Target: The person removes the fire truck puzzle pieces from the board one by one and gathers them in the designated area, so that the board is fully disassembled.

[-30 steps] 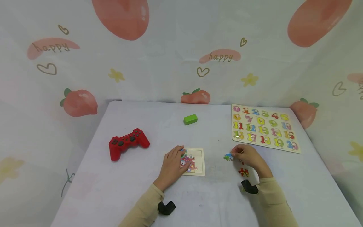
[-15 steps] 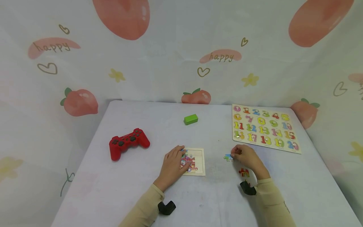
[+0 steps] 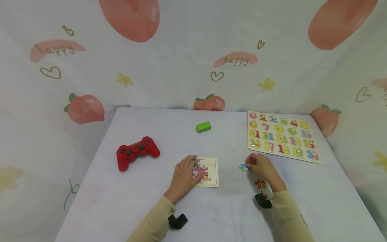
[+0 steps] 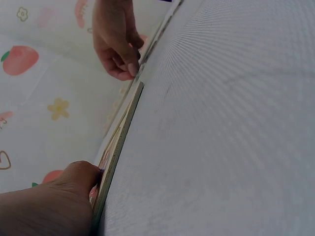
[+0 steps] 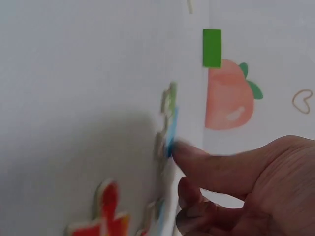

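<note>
My left hand (image 3: 183, 174) lies with extended fingers over the left part of a small square wooden puzzle board (image 3: 213, 171). Part of a colourful picture (image 3: 205, 174) shows beside its thumb; the rest is hidden under the hand. In the left wrist view the thumb (image 4: 81, 174) presses on the board's edge. To the right of the board, my right hand (image 3: 266, 169) pinches the right end of a blue and green puzzle piece (image 3: 242, 167), low over the table. In the right wrist view the thumb touches the piece's blue part (image 5: 172, 132).
Red puzzle pieces (image 3: 260, 184) lie beneath the right wrist. A number puzzle board (image 3: 282, 137) is at the back right. A green block (image 3: 203, 127) sits at the back middle, a red game controller (image 3: 137, 153) on the left. Printed cloth hangs behind the table.
The right wrist and forearm have shifted slightly left and toward the person, while the fingertips stay at the blue and green piece. The left hand has not moved.
</note>
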A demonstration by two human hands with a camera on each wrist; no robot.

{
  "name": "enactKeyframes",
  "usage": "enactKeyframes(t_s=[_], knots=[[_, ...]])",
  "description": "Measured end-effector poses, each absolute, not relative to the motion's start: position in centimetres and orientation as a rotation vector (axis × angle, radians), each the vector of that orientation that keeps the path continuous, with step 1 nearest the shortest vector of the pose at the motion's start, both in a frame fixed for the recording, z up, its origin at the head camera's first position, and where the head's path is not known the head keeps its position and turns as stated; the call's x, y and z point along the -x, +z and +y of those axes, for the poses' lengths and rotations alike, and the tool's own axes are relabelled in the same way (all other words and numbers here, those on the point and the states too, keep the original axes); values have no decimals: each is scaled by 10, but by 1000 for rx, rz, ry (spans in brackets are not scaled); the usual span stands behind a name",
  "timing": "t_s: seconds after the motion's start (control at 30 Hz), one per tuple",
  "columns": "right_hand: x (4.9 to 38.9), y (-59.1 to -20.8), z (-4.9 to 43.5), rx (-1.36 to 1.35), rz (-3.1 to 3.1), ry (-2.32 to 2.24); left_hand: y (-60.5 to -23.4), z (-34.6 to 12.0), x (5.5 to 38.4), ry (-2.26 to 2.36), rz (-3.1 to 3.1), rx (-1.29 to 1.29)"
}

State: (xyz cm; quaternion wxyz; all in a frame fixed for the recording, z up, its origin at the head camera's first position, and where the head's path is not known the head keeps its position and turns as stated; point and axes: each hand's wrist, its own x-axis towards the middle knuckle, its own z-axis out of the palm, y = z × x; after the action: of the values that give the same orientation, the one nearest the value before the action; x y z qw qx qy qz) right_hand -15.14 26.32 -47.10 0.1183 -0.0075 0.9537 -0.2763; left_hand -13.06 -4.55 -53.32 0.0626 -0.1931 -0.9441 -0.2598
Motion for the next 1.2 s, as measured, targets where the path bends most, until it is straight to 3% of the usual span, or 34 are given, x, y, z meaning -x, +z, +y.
enactKeyframes(t_s=[0.27, 0.53, 1.2], knots=[[147, -460, 204, 211, 2884, -886, -531, -53, 133, -734, -2888, 693], [136, -471, 143, 363, 2797, -894, -532, -70, 139, -699, -2900, 894], [135, -482, 129, 400, 2835, -906, -536, -67, 139, -694, -2895, 856]])
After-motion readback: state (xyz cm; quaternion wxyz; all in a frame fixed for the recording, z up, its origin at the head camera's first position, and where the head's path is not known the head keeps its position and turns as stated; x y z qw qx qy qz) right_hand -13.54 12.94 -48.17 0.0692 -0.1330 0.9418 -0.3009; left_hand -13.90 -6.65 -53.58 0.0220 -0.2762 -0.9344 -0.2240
